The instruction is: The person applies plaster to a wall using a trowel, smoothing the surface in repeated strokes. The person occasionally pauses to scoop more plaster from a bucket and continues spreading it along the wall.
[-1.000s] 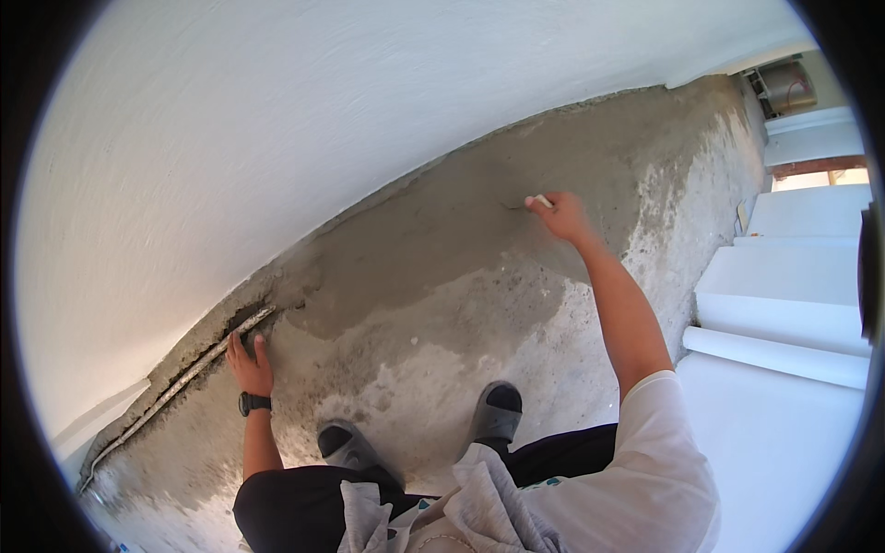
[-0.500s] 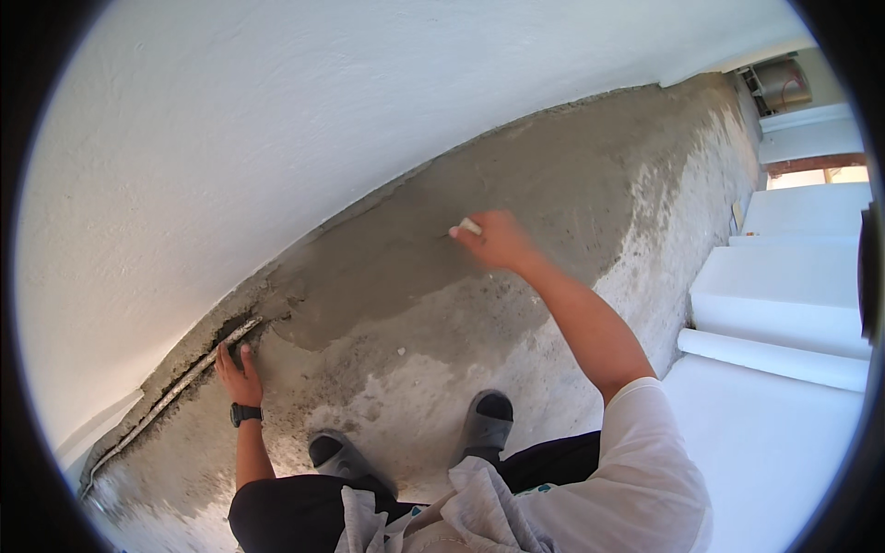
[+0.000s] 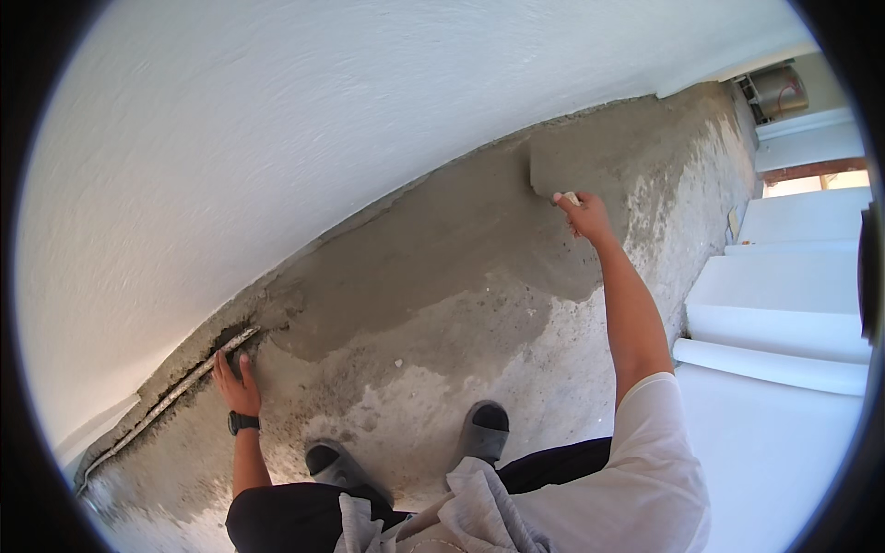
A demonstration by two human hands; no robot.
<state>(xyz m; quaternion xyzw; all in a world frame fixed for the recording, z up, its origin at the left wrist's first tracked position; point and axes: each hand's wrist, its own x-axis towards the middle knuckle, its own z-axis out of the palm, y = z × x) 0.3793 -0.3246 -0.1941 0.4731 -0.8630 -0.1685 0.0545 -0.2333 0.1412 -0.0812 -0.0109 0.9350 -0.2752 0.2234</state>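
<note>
My right hand [image 3: 588,217] is closed around the pale handle of a trowel [image 3: 571,198]. Its grey blade lies over the wet cement [image 3: 415,249] and is hard to tell apart from it, apart from a dark edge. With fingers stretched out, my left hand [image 3: 239,385] rests at the floor beside a thin whitish pipe [image 3: 189,380] that runs along the foot of the wall. A dark watch [image 3: 243,421] sits on the left wrist. Darker, smoothed cement spreads from near the pipe's end toward the far right.
A white wall [image 3: 277,120] borders the cement along the far side. White steps or ledges [image 3: 784,281] stand on the right. A metal cylinder [image 3: 779,90] is in the far right corner. My feet, in grey slippers [image 3: 481,431], stand on rough dry concrete [image 3: 415,392].
My right hand has moved right and away from me with the trowel, and the blade's edge now shows. Smoothed cement reaches further right near it. The left hand stays by the pipe.
</note>
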